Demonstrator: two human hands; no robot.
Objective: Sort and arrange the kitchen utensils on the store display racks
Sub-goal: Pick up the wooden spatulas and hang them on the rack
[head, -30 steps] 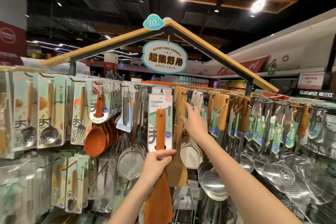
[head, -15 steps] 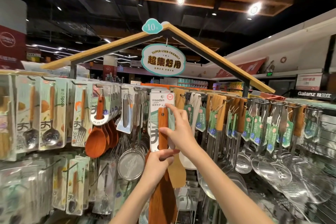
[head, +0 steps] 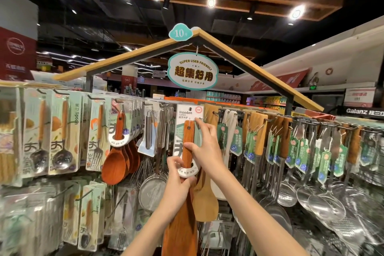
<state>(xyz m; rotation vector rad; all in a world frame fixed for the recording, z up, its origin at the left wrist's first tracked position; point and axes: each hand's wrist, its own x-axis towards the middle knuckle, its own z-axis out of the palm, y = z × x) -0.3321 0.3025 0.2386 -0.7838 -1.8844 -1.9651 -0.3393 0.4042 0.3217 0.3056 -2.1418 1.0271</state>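
Both hands are raised to a wooden turner [head: 188, 145] hanging at the middle of the display rack [head: 311, 123]. The right hand [head: 205, 147] pinches the turner's handle and its backing card [head: 188, 114]: thumb across the red-brown handle, forefinger stretched up along the card's right edge. Just below those fingers the left hand [head: 176, 181] grips the turner where handle meets blade, thumb on the card's rounded white lower end, the other fingers curled behind. The blade hangs down past the left wrist.

Above the right forefinger the card reads "Wooden TURNER", with Chinese characters beneath and a red round badge at its top right corner — the card's hole sits on a dark hook.

Left of the left fingers hang wooden rice spoons [head: 116, 164], a wire strainer [head: 152, 193], and carded spoons [head: 62, 131] marked "spoon". Right of the right fingers hang wood-handled steel utensils with green tags [head: 235, 141] marked "10".

Overhead, an oval sign [head: 192, 71] reads "SUPER USER-FRIENDLY" — above it a cloud-shaped price tag [head: 180, 33], "10". Far right, a dark sign [head: 362, 111] says "Galanz".
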